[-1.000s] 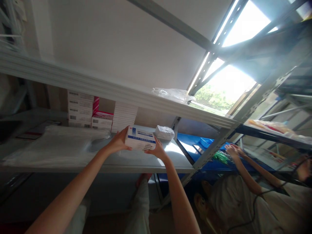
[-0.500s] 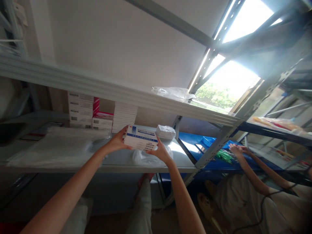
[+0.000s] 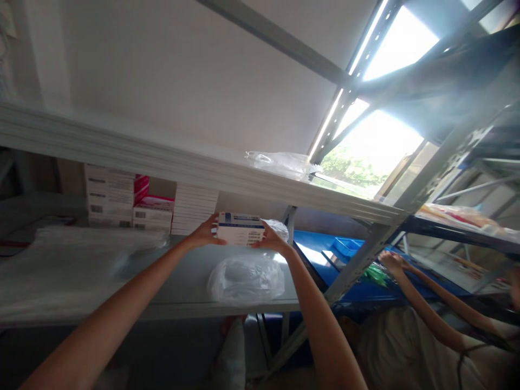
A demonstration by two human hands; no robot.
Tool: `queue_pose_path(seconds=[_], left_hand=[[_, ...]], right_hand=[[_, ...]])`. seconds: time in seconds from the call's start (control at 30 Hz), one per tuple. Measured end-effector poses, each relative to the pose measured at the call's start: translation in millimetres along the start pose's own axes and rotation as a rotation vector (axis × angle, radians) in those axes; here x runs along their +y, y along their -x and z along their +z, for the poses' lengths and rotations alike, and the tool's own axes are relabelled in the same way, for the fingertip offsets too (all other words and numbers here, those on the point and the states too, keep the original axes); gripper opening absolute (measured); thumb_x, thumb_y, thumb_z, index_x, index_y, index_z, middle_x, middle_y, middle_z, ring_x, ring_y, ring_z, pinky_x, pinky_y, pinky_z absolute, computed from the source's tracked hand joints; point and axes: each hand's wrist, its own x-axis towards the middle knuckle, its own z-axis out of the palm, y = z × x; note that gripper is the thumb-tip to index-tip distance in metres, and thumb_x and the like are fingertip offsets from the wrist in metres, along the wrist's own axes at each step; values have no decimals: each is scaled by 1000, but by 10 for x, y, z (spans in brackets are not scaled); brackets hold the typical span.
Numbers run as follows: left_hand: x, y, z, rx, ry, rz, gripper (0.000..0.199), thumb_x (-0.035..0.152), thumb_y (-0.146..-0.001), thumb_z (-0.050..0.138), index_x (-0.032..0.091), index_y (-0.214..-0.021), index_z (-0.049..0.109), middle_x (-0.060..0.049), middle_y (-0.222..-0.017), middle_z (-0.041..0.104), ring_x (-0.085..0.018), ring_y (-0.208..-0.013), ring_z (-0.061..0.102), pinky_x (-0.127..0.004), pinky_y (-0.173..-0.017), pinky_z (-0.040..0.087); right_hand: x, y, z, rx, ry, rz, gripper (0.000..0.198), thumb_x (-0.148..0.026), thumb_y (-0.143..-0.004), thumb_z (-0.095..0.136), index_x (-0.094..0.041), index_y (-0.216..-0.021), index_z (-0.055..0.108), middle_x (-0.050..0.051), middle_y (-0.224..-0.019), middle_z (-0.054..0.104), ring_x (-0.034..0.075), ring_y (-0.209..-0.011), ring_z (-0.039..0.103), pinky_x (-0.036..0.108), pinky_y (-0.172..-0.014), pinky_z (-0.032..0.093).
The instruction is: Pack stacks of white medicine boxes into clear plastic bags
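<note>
Above the grey shelf (image 3: pixel 182 281), left hand (image 3: pixel 206 233) and right hand (image 3: pixel 274 238) are gripping a white-and-blue box (image 3: pixel 240 229) by its ends. Nearer, a clear plastic bag (image 3: pixel 246 279) is lying; white boxes (image 3: pixel 108 197) are standing behind, leftward; wrapped bundle (image 3: pixel 281 227) is sitting partly hidden by right hand.

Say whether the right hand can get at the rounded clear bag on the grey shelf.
Not freely, it seems: the right hand grips the white box with the left hand. The rounded clear bag itself lies close by, nothing visible on top.
</note>
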Motion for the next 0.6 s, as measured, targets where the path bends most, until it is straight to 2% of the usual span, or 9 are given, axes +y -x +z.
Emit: queue_pose_path(seconds=[0.2, 0.3, 0.37, 0.5, 0.6], left_hand=[[-625, -343, 73, 67, 135, -82, 114, 18, -36, 92, 20, -136, 36, -17, -125, 52, -32, -114, 55, -48, -93, 48], [-980, -440, 110, 104, 169, -82, 113, 20, -36, 92, 20, -134, 37, -17, -124, 53, -32, -114, 55, -48, -93, 48], [-1127, -496, 120, 105, 169, -80, 115, 19, -35, 92, 21, -135, 35, -17, -125, 53, -32, -113, 56, -48, -94, 48], [-1140, -576, 127, 85, 93, -124, 115, 13, -43, 86, 19, -141, 24, -17, -129, 53, -31, -121, 52, -47, -102, 42], [-1071, -544, 227, 271, -146, -154, 104, 9, -52, 76, 16, -141, 24, -19, -141, 42, -32, -137, 34, -45, -113, 27]], right_hand=[[325, -322, -97, -59, -50, 69, 71, -11, -46, 79, -29, -111, 55, 1, -111, 67, 24, -109, 61, 32, -88, 53], [424, -398, -101, -102, -62, 130, 65, -12, -46, 78, -27, -105, 55, 1, -106, 68, 24, -105, 63, 32, -85, 53], [481, -413, -98, -90, -63, 154, 64, -12, -44, 78, -26, -103, 56, 2, -106, 69, 26, -105, 63, 34, -82, 54], [693, -426, -84, -49, -174, 95, 65, -12, -46, 78, -26, -106, 58, 4, -106, 68, 28, -107, 62, 34, -82, 54], [941, -488, -48, -11, -218, 65, 68, -12, -45, 79, -28, -108, 58, 3, -106, 67, 26, -106, 62, 34, -82, 53]])
